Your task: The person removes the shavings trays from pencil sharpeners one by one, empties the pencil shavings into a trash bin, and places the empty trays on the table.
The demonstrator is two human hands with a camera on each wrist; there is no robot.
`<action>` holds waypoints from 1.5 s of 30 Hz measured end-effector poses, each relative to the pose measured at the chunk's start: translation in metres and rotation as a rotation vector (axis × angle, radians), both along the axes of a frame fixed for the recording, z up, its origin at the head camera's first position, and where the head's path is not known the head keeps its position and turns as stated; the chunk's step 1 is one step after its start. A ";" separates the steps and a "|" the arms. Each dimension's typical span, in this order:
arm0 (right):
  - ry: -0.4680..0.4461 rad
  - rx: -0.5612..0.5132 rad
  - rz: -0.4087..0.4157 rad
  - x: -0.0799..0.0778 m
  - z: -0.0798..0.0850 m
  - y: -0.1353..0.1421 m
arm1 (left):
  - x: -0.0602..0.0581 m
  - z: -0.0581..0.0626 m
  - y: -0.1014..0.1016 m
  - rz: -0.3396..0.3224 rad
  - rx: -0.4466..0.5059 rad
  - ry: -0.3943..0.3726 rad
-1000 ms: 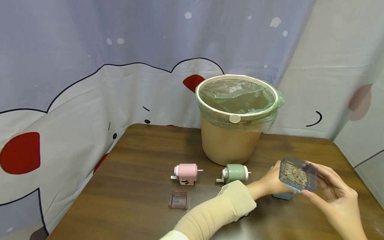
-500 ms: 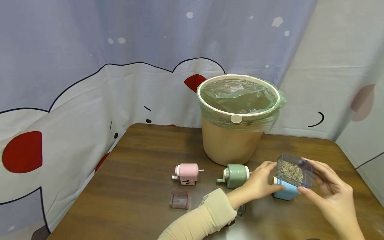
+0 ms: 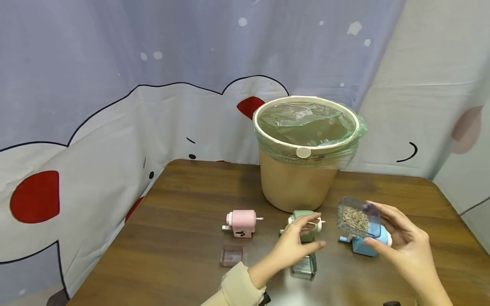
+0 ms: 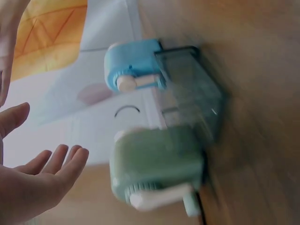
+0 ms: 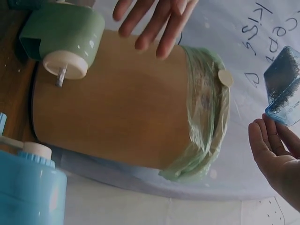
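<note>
My right hand (image 3: 407, 250) pinches a clear bluish shavings tray (image 3: 355, 219) between thumb and fingers, above the tabletop. Grey-brown pencil shavings lie in it, also visible through its side in the right wrist view. Behind the tray stands a blue crank pencil sharpener (image 3: 364, 247), partly covered by it. My left hand (image 3: 292, 248) is empty, fingers spread and slightly bent, and overlaps a green crank sharpener (image 3: 311, 236) in the head view. Just below that hand, a clear greenish tray (image 3: 304, 268) sits on the table.
A tan bin (image 3: 294, 185) lined with a green plastic bag (image 3: 317, 157) stands at the back of the wooden table (image 3: 172, 255). Left of it are a pink crank sharpener (image 3: 243, 222) and a clear reddish tray (image 3: 232, 256). A printed curtain (image 3: 115, 55) hangs behind.
My left hand has pulled away from the blue sharpener and moved left, uncovering the greenish tray. My right hand has shifted somewhat left, still holding the tray of shavings.
</note>
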State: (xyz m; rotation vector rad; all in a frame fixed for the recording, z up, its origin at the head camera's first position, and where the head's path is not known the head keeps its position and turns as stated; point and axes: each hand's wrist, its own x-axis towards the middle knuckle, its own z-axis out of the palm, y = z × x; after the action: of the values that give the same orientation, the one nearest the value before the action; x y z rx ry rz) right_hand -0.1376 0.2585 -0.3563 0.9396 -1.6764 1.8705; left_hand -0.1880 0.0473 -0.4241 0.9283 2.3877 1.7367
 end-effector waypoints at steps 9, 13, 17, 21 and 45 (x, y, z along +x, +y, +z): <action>0.003 0.027 0.017 -0.005 -0.003 -0.013 | 0.012 0.005 -0.046 0.043 0.091 -0.121; -0.009 0.050 0.008 -0.007 -0.004 -0.019 | 0.022 0.006 -0.061 0.048 0.107 -0.147; -0.007 0.040 0.025 -0.010 -0.005 -0.022 | 0.028 0.003 -0.071 0.058 0.112 -0.160; -0.050 0.069 -0.011 -0.011 -0.003 -0.025 | 0.030 0.003 -0.081 0.097 0.101 -0.127; -0.073 0.127 -0.047 -0.013 0.019 -0.018 | 0.036 0.065 -0.105 0.229 -0.107 0.268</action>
State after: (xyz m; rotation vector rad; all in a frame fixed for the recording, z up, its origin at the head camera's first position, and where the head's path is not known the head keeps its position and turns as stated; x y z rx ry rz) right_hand -0.1505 0.2410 -0.3373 0.8826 -1.8636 1.8057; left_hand -0.1519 -0.0579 -0.3588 0.9618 2.8276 1.6205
